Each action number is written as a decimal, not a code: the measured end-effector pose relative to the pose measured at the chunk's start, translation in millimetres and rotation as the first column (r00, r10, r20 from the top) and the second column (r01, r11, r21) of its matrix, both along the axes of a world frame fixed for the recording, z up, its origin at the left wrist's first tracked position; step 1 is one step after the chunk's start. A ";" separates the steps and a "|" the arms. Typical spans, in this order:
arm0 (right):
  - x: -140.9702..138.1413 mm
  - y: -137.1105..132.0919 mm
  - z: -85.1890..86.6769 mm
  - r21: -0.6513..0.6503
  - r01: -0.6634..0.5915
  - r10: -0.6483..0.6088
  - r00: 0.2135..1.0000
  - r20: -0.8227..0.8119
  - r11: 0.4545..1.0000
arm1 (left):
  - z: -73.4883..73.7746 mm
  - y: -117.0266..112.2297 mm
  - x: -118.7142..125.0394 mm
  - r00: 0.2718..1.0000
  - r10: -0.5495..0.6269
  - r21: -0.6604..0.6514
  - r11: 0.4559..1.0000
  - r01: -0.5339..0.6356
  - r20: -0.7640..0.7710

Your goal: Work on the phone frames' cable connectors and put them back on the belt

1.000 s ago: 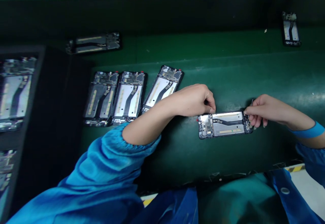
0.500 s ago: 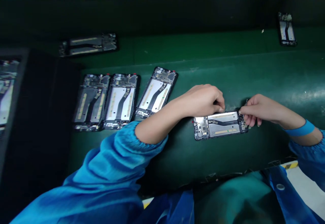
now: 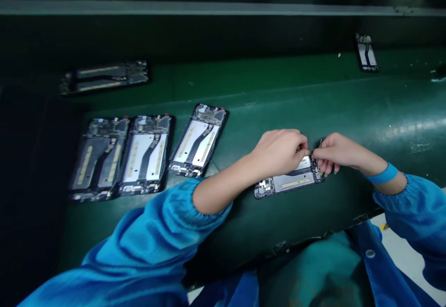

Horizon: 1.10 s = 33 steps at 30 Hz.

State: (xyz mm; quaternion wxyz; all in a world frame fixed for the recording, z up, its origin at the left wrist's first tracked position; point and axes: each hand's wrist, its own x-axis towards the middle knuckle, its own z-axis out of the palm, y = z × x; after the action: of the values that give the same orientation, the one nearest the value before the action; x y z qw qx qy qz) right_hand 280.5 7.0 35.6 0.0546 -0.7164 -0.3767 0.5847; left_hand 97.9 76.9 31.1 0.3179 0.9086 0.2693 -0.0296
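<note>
An opened phone frame (image 3: 289,182) with bare circuit boards lies on the green belt (image 3: 348,112) near its front edge. My left hand (image 3: 280,151) rests over the frame's far edge, its fingers curled in a pinch near the right end. My right hand (image 3: 332,151) meets it there, fingers pinched on a thin dark tool (image 3: 320,143) at the frame's right end. Whether the left fingers hold anything is hidden. Both arms wear blue sleeves, and the right wrist carries a blue band (image 3: 383,174).
Three more opened phone frames (image 3: 146,153) lie side by side to the left. One frame (image 3: 104,77) lies on the far strip at the left, another (image 3: 366,52) at the far right. A dark tray (image 3: 21,158) fills the left edge.
My left hand has slid right along the frame until it meets my right hand at the frame's right end. The view has shifted, so everything sits lower and further left.
</note>
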 end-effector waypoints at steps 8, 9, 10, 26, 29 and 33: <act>17.2 -29.2 -4.5 0.599 0.354 -0.224 0.933 -0.283 0.719 | 1.3 -9.0 -11.3 0.998 0.037 -0.055 0.998 -0.034 0.049; 15.8 -32.9 -3.4 0.676 0.357 -0.251 0.934 -0.254 0.644 | 2.6 -9.2 -10.7 0.993 0.081 -0.123 0.990 -0.070 0.086; 13.0 -36.0 -2.5 0.719 0.320 -0.251 0.946 -0.206 0.617 | 3.4 -9.9 -10.0 0.982 0.135 -0.187 0.976 -0.109 0.130; -23.3 -39.7 -11.6 0.746 0.287 -0.194 0.958 -0.212 0.601 | 2.2 -32.0 -8.1 0.789 0.409 -0.263 0.911 -0.319 0.459; -24.7 -38.6 -10.8 0.758 0.281 -0.209 0.959 -0.192 0.589 | 3.2 -32.3 -8.7 0.795 0.379 -0.236 0.924 -0.300 0.474; -24.2 -39.7 -7.8 0.784 0.283 -0.186 0.959 -0.215 0.553 | 7.3 -32.4 -10.3 0.799 0.330 -0.162 0.944 -0.287 0.503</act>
State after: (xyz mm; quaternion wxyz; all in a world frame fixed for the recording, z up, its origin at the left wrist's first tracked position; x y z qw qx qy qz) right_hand 256.3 -32.7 27.8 0.4711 -0.6243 -0.4981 0.3745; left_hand 87.6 44.5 38.4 0.4146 0.8129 0.3155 0.2603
